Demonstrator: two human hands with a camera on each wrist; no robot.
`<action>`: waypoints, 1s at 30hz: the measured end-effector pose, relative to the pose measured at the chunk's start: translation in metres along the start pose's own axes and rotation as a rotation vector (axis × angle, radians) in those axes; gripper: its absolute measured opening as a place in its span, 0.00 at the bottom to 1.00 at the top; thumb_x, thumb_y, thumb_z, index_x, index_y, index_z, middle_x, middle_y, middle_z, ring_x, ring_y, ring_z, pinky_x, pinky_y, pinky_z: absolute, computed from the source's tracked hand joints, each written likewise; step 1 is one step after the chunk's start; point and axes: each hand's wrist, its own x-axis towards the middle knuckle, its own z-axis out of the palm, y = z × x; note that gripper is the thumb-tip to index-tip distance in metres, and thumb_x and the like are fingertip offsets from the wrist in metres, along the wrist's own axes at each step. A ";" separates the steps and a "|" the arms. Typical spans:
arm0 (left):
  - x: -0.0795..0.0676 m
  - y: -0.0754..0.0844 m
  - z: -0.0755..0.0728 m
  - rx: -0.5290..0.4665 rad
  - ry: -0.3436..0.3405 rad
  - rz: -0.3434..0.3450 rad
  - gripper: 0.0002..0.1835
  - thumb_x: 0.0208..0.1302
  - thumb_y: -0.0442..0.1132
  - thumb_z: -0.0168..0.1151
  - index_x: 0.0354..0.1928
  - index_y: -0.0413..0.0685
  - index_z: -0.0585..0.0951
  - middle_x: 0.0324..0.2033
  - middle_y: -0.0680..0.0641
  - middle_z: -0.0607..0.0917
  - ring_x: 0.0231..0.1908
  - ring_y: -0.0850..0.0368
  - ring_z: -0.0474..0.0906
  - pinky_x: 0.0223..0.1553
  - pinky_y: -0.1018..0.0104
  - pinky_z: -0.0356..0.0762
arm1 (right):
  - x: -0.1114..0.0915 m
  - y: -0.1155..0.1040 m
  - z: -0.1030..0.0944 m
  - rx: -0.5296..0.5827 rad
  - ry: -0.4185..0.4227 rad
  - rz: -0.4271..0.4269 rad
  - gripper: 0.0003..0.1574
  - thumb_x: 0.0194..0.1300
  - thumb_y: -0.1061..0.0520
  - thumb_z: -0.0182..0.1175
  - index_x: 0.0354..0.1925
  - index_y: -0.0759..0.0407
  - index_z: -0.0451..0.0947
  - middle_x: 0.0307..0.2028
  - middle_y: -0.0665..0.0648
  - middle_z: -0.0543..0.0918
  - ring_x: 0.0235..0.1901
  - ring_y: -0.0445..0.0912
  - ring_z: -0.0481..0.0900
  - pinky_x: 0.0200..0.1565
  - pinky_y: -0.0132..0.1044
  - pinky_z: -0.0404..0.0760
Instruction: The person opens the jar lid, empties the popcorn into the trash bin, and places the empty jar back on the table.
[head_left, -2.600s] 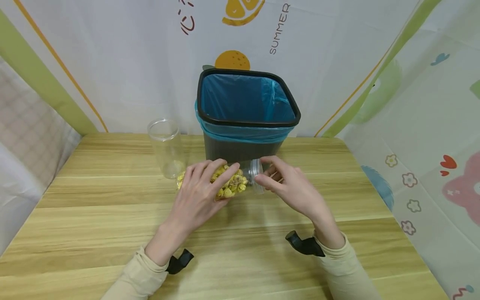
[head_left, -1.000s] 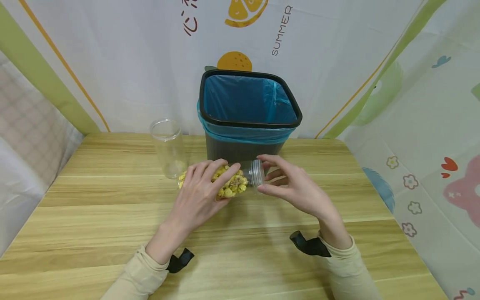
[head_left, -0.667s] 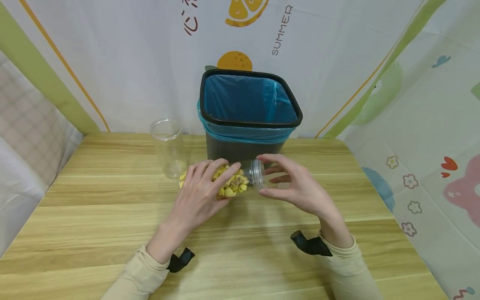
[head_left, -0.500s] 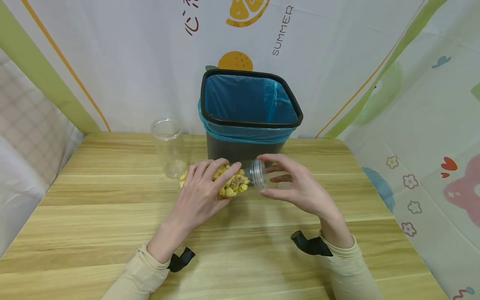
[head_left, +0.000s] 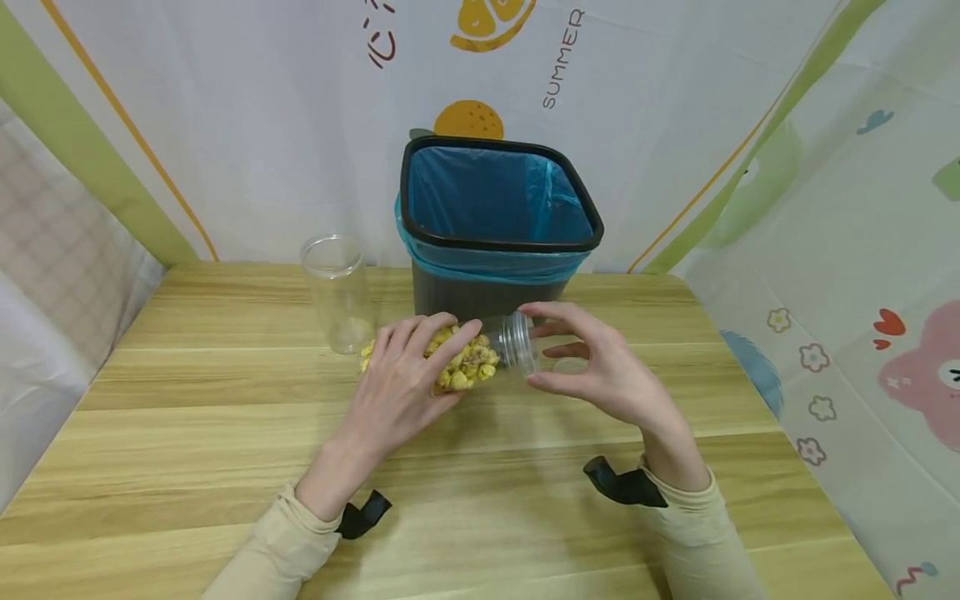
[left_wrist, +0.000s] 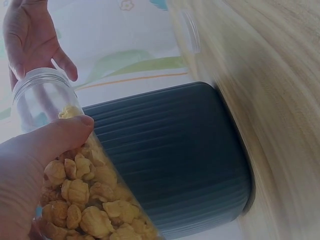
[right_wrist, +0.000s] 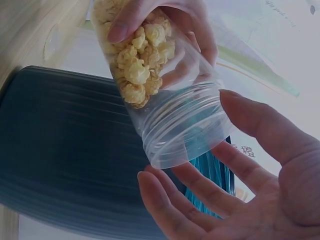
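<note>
Yellow popcorn (head_left: 467,365) in a clear jar (right_wrist: 175,120), held by the left hand (head_left: 405,362)

The person's left fingers wrap round the jar, which is tipped on its side, its threaded mouth facing the right fingers. The right hand (head_left: 600,354) curves about that mouth, thumb touching the rim; whether its fingers grip cannot be told. Just behind the right fingers, a round clear piece (head_left: 572,365) sits on the wooden table (head_left: 480,517). Directly beyond the fingers stands a dark grey bin (head_left: 487,293) with a blue liner (head_left: 480,265); beyond and left of the left fingers, an upright clear container (head_left: 336,300). Farther past the fingers, the white curtain (head_left: 300,125) reads "SUMMER" (head_left: 562,58), beside a red-brown character, 心 (head_left: 381,50). Small script (right_wrist: 282,14) in the right wrist view is too blurred to read.
</note>
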 end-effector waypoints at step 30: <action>0.000 0.000 -0.004 -0.025 0.044 0.006 0.54 0.39 0.49 0.88 0.72 0.60 0.70 0.60 0.44 0.78 0.57 0.41 0.75 0.56 0.47 0.73 | -0.014 0.042 0.003 0.075 0.120 0.101 0.44 0.66 0.58 0.70 0.76 0.43 0.65 0.68 0.56 0.74 0.58 0.53 0.80 0.56 0.36 0.84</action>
